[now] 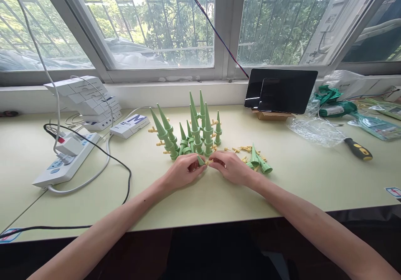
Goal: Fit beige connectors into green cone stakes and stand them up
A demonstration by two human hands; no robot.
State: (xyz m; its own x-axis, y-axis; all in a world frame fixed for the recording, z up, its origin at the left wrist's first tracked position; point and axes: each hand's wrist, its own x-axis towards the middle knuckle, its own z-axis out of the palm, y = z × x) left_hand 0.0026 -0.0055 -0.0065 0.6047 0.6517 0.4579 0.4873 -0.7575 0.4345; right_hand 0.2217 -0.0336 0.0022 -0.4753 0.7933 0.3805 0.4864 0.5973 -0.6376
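My left hand (183, 170) is closed around a green plant watering spike (200, 160); its cone tip shows and the rest is hidden by my fingers. At the spike's right side, my right hand (233, 168) pinches a small yellow valve (207, 162), partly covered by the fingertips. The two hands almost meet. Just behind them stands a cluster of green spikes (194, 132), points up, several with yellow valves (159, 143) sticking out sideways. Beside my right wrist are loose green spikes (265, 166), with small yellow parts (244, 148) scattered behind them.
A power strip (67, 163) with plugs and a black cable (129, 175) lie at left, near stacked white boxes (94, 102) and a single box (130, 125). Two dark screens (283, 92) lean at the back. Clear plastic wrap (310, 132) and a screwdriver (358, 149) lie at right.
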